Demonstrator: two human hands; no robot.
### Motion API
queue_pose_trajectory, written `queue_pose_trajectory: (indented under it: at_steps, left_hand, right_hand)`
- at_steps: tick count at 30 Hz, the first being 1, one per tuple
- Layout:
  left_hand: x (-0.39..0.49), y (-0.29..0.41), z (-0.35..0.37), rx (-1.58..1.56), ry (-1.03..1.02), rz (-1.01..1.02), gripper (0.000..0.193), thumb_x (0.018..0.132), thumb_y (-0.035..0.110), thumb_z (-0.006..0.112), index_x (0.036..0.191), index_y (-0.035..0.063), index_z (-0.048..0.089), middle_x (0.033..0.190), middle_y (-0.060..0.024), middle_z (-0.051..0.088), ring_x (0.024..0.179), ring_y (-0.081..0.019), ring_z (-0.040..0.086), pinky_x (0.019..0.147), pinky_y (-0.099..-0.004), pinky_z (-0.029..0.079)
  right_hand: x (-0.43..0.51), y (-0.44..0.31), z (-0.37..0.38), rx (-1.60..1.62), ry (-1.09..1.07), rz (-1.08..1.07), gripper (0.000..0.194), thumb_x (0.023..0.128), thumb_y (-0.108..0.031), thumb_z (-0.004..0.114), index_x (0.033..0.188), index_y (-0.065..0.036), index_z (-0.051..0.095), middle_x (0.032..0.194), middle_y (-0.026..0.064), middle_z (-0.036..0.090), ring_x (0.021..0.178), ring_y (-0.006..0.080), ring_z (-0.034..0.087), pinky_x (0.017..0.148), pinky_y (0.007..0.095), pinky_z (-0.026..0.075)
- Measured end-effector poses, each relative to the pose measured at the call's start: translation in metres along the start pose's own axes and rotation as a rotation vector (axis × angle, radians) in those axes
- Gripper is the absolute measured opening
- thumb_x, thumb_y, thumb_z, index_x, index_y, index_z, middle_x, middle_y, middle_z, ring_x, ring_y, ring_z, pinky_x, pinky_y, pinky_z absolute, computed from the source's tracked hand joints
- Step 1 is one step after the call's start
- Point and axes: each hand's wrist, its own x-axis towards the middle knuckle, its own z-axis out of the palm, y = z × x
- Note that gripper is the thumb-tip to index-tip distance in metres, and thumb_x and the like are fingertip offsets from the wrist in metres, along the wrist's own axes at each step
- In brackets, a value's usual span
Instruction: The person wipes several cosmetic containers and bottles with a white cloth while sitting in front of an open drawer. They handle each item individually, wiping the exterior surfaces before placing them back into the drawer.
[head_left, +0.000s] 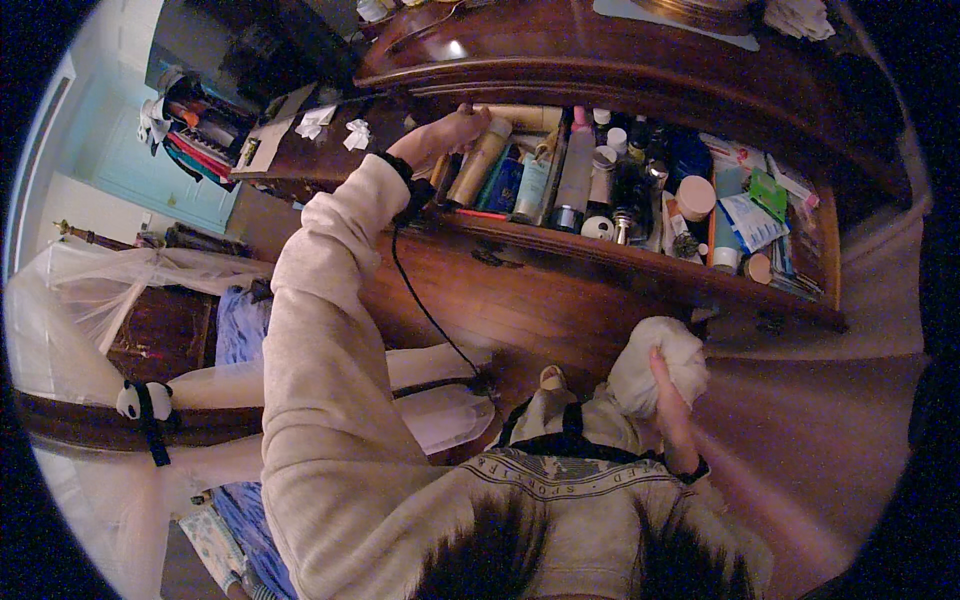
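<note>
My left hand (444, 139) reaches into the left end of an open wooden drawer (577, 251). Its fingers are at the top of a gold bottle (480, 165); whether they grip it cannot be told. Beside that bottle lie a dark blue container (505, 180) and a pale blue tube (532, 184). A pinkish bottle (574, 180), a round pink-lidded jar (695, 198), a green packet (767, 195) and a white-and-blue packet (752, 223) are farther right. My right hand (675, 412), low in front of the drawer, holds a bundled white cloth (637, 375) against its palm.
Above the drawer is the dark wooden dresser top (525, 37). Crumpled white tissues (358, 135) lie on a dark surface to the left. A black cord (427, 304) hangs from near my left wrist. A panda plush (146, 405) and sheer netting (75, 300) are at the left.
</note>
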Motion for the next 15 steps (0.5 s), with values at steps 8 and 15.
queue_pose_trajectory:
  at_steps: [8, 15]
  left_hand:
    - [0.028, -0.013, -0.004, 0.056, -0.078, -0.095, 0.029, 0.082, 0.032, 0.051, 0.086, 0.0037, 0.053, 0.055, -0.0064, 0.051, 0.044, -0.0172, 0.049, 0.038, -0.0295, 0.038]
    - [0.053, -0.041, -0.015, 0.823, -0.194, 0.642, 0.033, 0.071, 0.021, 0.058, 0.095, -0.0022, 0.056, 0.081, -0.0201, 0.058, 0.075, -0.0301, 0.056, 0.067, -0.04, 0.043]
  right_hand:
    - [-0.006, -0.001, 0.0, 0.047, 0.006, -0.021, 0.046, 0.085, -0.029, 0.058, 0.122, -0.003, 0.046, 0.117, 0.0057, 0.051, 0.104, 0.0161, 0.05, 0.086, 0.0272, 0.041]
    - [0.004, 0.006, 0.002, -0.122, 0.129, 0.025, 0.058, 0.078, -0.036, 0.064, 0.123, -0.004, 0.044, 0.12, 0.0073, 0.049, 0.109, 0.0198, 0.045, 0.093, 0.0303, 0.036]
